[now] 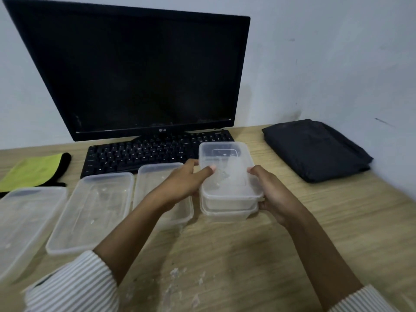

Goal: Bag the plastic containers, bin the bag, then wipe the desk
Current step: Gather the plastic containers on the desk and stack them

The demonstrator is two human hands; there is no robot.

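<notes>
dark LG monitor (144, 73), black keyboard (144, 154) before it, pale wall (326, 52)

Both forearms extend fwd from striped, pushed-up sleeves, converging toward centre. Left hand (186, 182): wrist straight, palm facing right, thumb laid over the top rim of the top container (227, 174), fingers wrapped round its left side. Right hand (273, 192): palm facing left, thumb at the right rim, fingers curled under and behind, mostly hidden. Hands sit opposite each other, approx. level, gripping the same item from either side. Elbows out of view.
</notes>
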